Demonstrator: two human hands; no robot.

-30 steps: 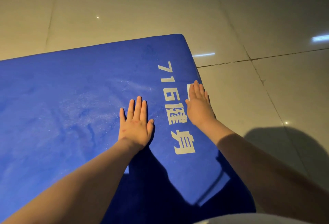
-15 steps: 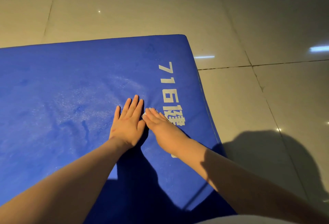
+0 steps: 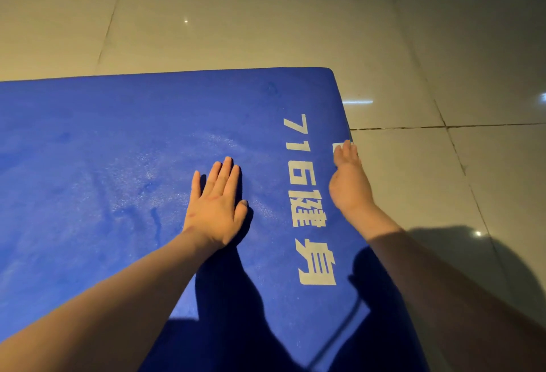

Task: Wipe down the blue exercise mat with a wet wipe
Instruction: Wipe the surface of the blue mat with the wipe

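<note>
The blue exercise mat lies on the floor and fills the left and middle of the view, with white printed characters along its right side. My left hand rests flat on the mat, fingers straight and together. My right hand presses flat near the mat's right edge, beyond the printed characters. A white wet wipe shows as a small corner under the right fingertips; the hand hides the remainder. Damp streaks glisten on the mat left of my left hand.
Glossy beige floor tiles surround the mat beyond its far edge and to the right, with dark grout lines. My shadow falls over the mat's near part and the tiles at the lower right.
My right hand slid with the wipe from beside my left hand back out to the mat's right edge. The left hand stayed flat in place.
</note>
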